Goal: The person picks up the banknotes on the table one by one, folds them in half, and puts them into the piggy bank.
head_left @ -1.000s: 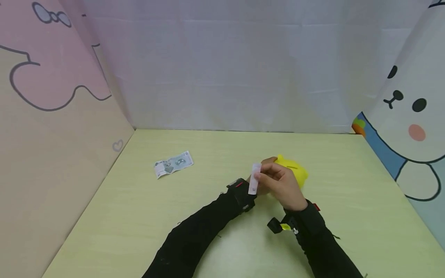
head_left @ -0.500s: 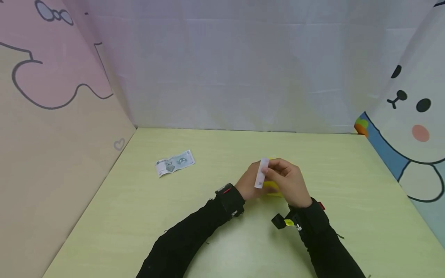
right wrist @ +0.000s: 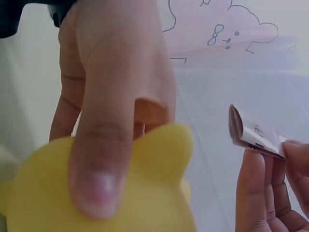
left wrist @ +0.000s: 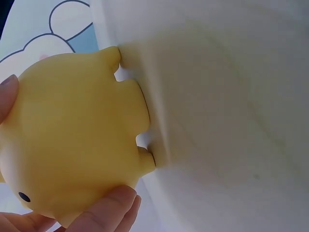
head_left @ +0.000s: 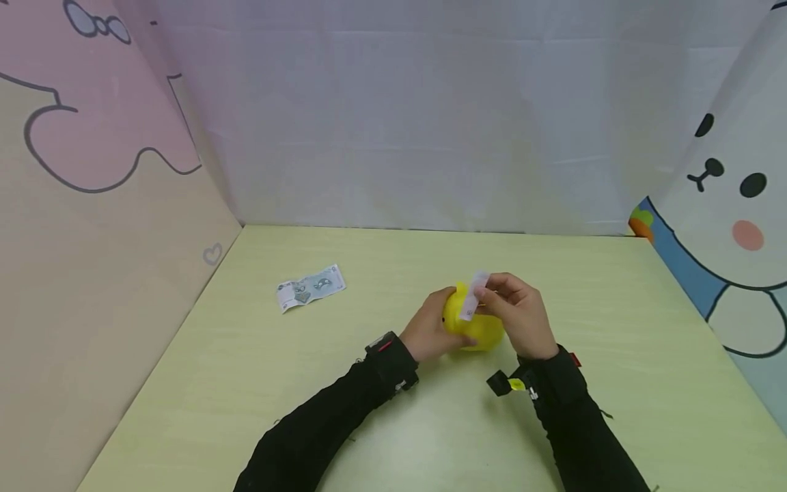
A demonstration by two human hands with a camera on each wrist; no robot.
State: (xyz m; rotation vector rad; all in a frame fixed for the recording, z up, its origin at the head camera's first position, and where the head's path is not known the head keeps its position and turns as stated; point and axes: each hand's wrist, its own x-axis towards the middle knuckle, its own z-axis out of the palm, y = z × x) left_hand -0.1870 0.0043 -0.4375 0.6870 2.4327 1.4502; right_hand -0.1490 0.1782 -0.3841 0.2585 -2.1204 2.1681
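A yellow piggy bank [head_left: 486, 333] stands on the table, with a small black eye and stubby feet showing in the left wrist view. My left hand [head_left: 428, 329] grips its head end, thumb [right wrist: 99, 179] on the near side and the other fingers around the far side. Between thumb and fingers my right hand [head_left: 521, 314] pinches a folded banknote [head_left: 475, 296], held narrow and upright just over the piggy bank. In the right wrist view the folded note [right wrist: 256, 133] shows its layered, rounded end, apart from the yellow body [right wrist: 43, 193]. The bank's slot is hidden now.
A second banknote [head_left: 311, 288], creased and unfolded, lies on the table [head_left: 393, 260] to the left, away from both hands. A white sheet [head_left: 393, 116] rises behind the table, and printed cartoon panels stand at the left [head_left: 111, 273] and right [head_left: 738, 294].
My left hand has turned the piggy bank and shifted left with it, so its head end now points left. My right hand has moved slightly right, still pinching the folded banknote.
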